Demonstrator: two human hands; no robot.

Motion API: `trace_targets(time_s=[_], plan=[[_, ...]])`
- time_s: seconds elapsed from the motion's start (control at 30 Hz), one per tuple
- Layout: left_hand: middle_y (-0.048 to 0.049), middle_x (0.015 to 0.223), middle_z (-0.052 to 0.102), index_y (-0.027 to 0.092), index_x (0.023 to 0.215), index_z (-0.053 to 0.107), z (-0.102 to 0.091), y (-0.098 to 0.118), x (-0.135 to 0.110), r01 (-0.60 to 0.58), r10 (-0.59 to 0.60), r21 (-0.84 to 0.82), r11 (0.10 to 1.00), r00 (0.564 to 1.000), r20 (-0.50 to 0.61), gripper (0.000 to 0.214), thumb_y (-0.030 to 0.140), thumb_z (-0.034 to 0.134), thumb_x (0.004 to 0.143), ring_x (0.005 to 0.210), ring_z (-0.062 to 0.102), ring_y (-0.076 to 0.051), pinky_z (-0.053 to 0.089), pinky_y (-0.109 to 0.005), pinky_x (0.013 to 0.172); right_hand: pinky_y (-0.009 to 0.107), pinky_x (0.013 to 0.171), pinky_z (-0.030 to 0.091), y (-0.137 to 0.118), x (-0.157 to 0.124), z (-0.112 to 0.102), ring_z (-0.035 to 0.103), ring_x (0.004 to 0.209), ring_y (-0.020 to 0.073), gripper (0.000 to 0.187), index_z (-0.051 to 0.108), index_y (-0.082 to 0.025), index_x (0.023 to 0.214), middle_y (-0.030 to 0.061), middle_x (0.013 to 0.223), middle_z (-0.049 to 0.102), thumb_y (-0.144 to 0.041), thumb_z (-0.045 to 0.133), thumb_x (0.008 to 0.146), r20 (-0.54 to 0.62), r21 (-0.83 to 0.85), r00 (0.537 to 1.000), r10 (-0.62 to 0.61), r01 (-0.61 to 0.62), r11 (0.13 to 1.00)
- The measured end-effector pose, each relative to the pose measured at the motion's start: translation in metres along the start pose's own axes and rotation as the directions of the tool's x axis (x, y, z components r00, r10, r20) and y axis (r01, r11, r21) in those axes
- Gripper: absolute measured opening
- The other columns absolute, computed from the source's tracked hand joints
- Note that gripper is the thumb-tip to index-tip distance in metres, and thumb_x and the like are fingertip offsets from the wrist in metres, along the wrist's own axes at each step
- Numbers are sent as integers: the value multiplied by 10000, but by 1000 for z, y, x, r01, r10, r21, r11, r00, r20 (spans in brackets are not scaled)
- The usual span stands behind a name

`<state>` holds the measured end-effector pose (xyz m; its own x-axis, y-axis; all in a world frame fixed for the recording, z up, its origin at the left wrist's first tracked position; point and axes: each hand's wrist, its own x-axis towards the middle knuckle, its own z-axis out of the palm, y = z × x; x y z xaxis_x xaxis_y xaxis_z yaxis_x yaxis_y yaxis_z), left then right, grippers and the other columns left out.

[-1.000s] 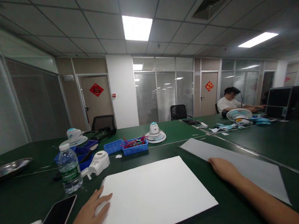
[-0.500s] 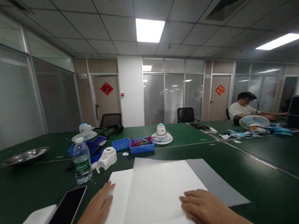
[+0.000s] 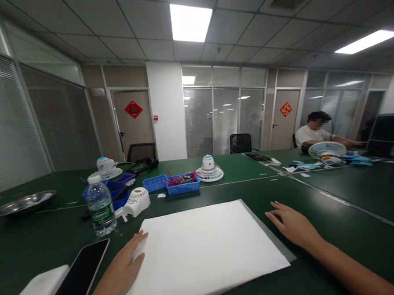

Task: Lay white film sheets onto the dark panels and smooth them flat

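Note:
A large white sheet of paper (image 3: pixel 205 252) lies flat on the green table in front of me. Along its right side a strip of a grey sheet (image 3: pixel 270 231) shows from underneath. My left hand (image 3: pixel 125 261) rests on the left edge of the white sheet, fingers stretched out and lying flat. To the right of the paper, my right hand (image 3: pixel 293 224) is held apart from it with the fingers extended, holding nothing. Beside my left hand lie a dark-screened phone (image 3: pixel 78 277) and a white box-like object (image 3: pixel 36 290).
A water bottle (image 3: pixel 100 205) stands left of the paper, near a white plastic housing (image 3: pixel 138 202). Farther back are a blue tray of wires (image 3: pixel 183 188), a white fan part (image 3: pixel 210 169) and a metal dish (image 3: pixel 23 203). A person (image 3: pixel 315 130) sits at the far right.
My right hand has moved off the paper to the right. The upper translucent-looking sheet now lies flush, and less of the grey sheet shows. My left hand stays at the left edge.

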<state>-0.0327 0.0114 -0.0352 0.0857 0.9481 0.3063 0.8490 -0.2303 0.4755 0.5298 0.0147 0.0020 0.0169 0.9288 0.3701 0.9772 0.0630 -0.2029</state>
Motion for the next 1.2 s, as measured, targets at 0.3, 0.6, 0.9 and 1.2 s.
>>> trace_targets(time_s=[0.3, 0.6, 0.9, 1.2], plan=[[-99, 1470, 573, 162, 1351, 619, -9, 6, 1, 40, -40, -100, 994, 999, 9, 549, 443, 484, 900, 1395, 482, -284, 308, -484, 1187, 508, 1084, 423, -39, -16, 12, 548, 1311, 310, 523, 778, -215, 1083, 106, 1362, 636, -546, 392, 962, 140, -11, 989, -49, 51, 999], [-105, 1527, 504, 182, 1377, 596, -5, 9, -1, 34, -33, -20, 999, 999, 36, 531, 412, 516, 904, 1435, 415, -289, 295, -499, 1193, 494, 1135, 363, -45, -18, 26, 525, 1333, 304, 578, 706, -143, 1238, 142, 1407, 594, -547, 419, 940, 162, 163, 987, -10, -16, 986], [-78, 1573, 431, 215, 1403, 575, -2, 12, -2, 25, -28, 40, 999, 996, 85, 515, 409, 472, 938, 1473, 324, -289, 265, -511, 1203, 495, 1131, 384, -31, -9, 21, 530, 1333, 288, 503, 738, -141, 1163, 119, 1406, 595, -311, 412, 820, 236, 659, 968, 84, -223, 718], [-88, 1558, 456, 195, 1391, 591, -10, 17, 0, 31, -32, 19, 999, 996, 88, 527, 419, 398, 954, 1451, 389, -279, 267, -508, 1199, 413, 846, 604, -40, -13, -3, 614, 1226, 335, 540, 654, -262, 1310, 90, 1570, 410, -396, 727, 791, 87, 958, 996, 32, -92, 272]])
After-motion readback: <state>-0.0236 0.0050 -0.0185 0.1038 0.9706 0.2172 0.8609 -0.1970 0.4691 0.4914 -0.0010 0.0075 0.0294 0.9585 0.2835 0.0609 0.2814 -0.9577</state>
